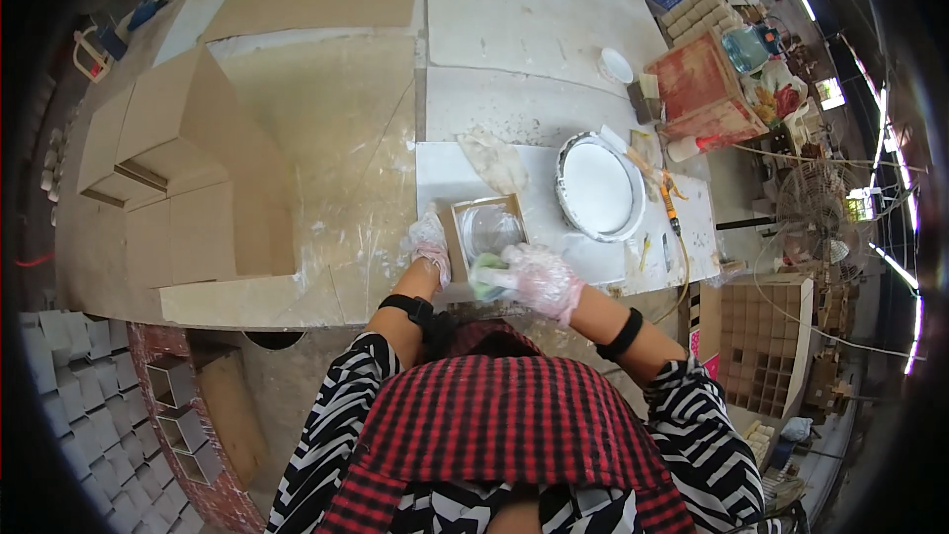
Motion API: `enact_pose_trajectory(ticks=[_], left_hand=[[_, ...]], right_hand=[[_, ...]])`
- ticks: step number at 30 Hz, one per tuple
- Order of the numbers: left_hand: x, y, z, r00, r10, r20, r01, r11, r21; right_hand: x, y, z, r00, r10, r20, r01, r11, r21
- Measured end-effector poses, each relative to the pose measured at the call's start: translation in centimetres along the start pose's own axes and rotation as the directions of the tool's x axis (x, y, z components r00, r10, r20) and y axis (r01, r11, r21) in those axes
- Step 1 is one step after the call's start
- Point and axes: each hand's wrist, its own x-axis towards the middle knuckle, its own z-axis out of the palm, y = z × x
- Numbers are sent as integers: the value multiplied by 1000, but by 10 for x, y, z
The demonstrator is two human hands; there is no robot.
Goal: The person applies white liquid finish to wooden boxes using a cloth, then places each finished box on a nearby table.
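Observation:
A small open box [491,226] with brown walls and a whitish, wet-looking inside sits on a white board at the table's near side. My left hand [428,239], in a thin clear glove, grips its left wall. In my right hand [546,282], also gloved, is a pale green sponge-like pad [486,275], closed between the fingers at the box's near right corner; its exact kind is partly hidden. Right of the box stands a round tub [599,188] of white liquid with a smeared rim. A wide brush [625,150] lies across the tub's far right edge.
Stacked brown cardboard boxes [188,158] occupy the table's left. A crumpled translucent sheet [494,160] lies beyond the small box. An orange-handled tool [671,206] with a cord rests right of the tub. Farther right are a red-stained crate [697,89] and a fan [822,206].

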Motion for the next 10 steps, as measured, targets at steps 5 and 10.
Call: enact_pose_trajectory(ticks=[5,10], left_hand=[[8,-1,1,1000,9,13,-10,999,40],[11,-5,5,999,20,30,-21,998,59]], right_hand=[[0,22,-11,990,126,-63,-127,992,-8],[68,29,-8,960,123,-250,-148,985,-85]])
